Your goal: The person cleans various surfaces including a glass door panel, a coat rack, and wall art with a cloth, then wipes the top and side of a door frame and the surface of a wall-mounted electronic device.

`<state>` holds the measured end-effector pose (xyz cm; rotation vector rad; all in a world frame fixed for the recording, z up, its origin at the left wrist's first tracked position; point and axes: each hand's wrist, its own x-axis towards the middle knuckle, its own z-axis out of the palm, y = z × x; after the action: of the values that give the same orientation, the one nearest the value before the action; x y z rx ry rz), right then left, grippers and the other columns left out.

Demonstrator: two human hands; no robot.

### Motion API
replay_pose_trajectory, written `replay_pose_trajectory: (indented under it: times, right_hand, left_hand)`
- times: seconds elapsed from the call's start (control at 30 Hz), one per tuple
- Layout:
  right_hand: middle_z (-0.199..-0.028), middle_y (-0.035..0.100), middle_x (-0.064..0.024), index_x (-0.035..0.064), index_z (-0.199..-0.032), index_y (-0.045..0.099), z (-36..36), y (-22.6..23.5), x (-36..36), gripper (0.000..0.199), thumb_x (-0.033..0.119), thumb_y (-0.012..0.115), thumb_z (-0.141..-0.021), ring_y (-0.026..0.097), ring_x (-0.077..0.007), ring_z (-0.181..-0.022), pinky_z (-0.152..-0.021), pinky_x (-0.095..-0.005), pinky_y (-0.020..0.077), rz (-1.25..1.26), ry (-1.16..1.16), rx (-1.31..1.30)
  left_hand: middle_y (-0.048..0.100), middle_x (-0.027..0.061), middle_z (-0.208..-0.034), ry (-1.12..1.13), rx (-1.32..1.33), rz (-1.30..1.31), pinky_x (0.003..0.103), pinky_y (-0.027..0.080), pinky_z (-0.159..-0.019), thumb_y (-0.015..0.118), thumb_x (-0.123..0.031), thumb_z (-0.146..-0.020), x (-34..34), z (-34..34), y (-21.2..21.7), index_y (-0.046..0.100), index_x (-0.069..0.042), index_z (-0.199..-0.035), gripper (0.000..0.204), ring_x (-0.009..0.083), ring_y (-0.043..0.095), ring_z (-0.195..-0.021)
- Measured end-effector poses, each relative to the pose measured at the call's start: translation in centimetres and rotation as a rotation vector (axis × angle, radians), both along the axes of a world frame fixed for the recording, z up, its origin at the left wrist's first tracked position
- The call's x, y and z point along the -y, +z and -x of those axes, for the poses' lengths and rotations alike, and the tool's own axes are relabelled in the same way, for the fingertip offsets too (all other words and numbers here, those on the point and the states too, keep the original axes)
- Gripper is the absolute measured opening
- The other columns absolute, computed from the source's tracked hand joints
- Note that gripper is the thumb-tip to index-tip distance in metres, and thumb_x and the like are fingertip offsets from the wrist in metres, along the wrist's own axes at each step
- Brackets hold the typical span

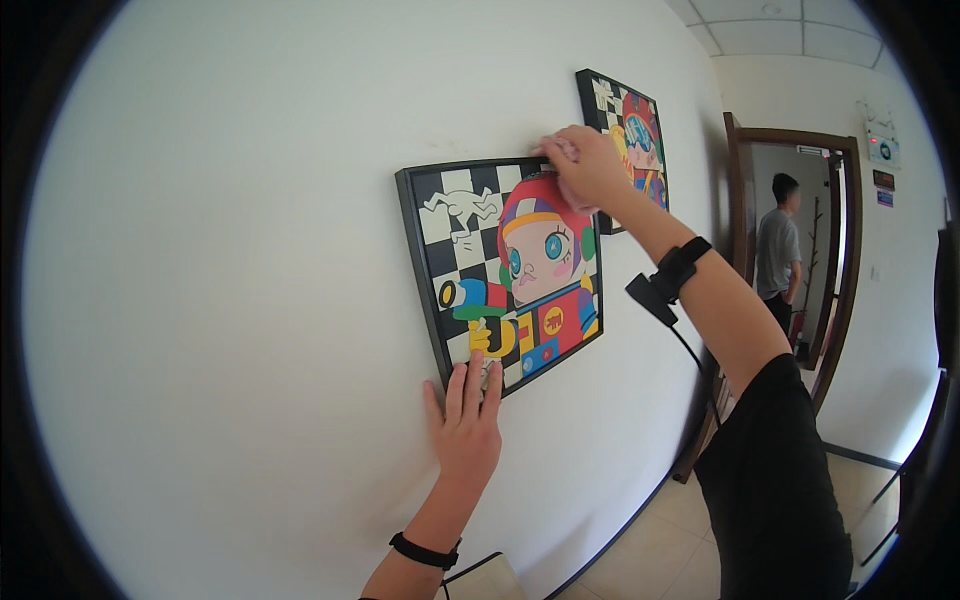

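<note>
A framed picture (548, 262) with a colourful cartoon figure over black and white checks hangs on the white wall. My left hand (468, 425) lies with fingers stretched at its lower left corner, fingertips on the picture and thumb beside the black frame. At the upper right corner my right hand (592, 172) is closed on a pinkish cloth (560, 150), pressed against the frame's top edge. Part of the cloth shows past the fingers; the rest is hidden under the hand.
A second framed picture (640, 130) hangs farther right, partly behind my right hand. Beyond are a brown doorway (850, 250) and a person in a grey shirt (778, 250). A pale-topped piece of furniture (490, 580) stands below my left arm.
</note>
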<state>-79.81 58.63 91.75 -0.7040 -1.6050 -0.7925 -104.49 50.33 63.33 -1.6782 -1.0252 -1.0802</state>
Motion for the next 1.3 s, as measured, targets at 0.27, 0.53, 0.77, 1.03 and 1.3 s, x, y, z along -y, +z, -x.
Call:
replay_pose_trajectory:
  times: [0.27,0.53,0.77,1.03,1.3]
  right_hand:
    - [-0.087,0.068,-0.0147,0.0044,-0.083,0.070,14.3,1.0,5.3,0.035,0.038,0.060,-0.088,0.063,-0.0353,-0.084,-0.079,-0.0426,0.0507,0.012,0.102,0.104]
    - [-0.083,0.068,-0.0081,0.0146,-0.087,0.070,6.6,-0.9,1.7,0.019,0.028,0.057,-0.087,0.064,-0.0293,-0.084,-0.074,-0.0407,0.0493,-0.184,-0.117,0.037]
    - [-0.091,0.068,-0.0037,0.0134,-0.098,0.070,-11.0,-6.3,-0.7,0.029,0.036,0.052,-0.097,0.063,-0.0132,-0.093,-0.077,-0.0300,0.0490,0.420,0.007,-0.400]
    - [-0.111,0.062,-0.0040,0.0101,-0.122,0.058,-26.8,-17.9,4.9,0.045,0.047,0.055,-0.097,0.059,-0.0144,-0.098,-0.084,-0.0333,0.0509,0.966,1.278,-0.960]
    - [-0.110,0.063,-0.0049,0.0095,-0.119,0.059,-43.3,-25.2,6.7,0.044,0.048,0.047,-0.100,0.061,-0.0152,-0.098,-0.082,-0.0325,0.0514,0.931,1.309,-1.075]
  left_hand:
    - [0.043,0.0090,-0.148,-0.005,-0.034,0.041,0.061,0.022,-0.113,0.069,-0.013,-0.081,0.3,0.4,0.4,0.056,-0.013,-0.133,0.054,0.0297,0.038,-0.135]
    - [0.041,0.0070,-0.151,0.043,0.007,0.086,0.065,0.013,-0.113,0.071,-0.014,-0.080,0.5,0.3,-0.3,0.053,-0.016,-0.135,0.058,0.0273,0.036,-0.137]
    - [0.033,0.0071,-0.155,0.178,-0.049,0.129,0.067,0.006,-0.112,0.069,-0.020,-0.082,1.0,-2.0,0.3,0.050,-0.018,-0.140,0.061,0.0293,0.031,-0.141]
    - [0.029,0.0121,-0.157,0.532,-0.092,0.201,0.061,0.000,-0.114,0.047,-0.033,-0.096,4.2,-5.3,1.9,0.044,-0.013,-0.145,0.053,0.0333,0.022,-0.146]
    - [0.043,0.0120,-0.147,0.784,-0.039,0.036,0.056,0.022,-0.111,0.052,-0.023,-0.096,3.2,-11.4,-0.3,0.050,-0.008,-0.134,0.041,0.0314,0.038,-0.136]
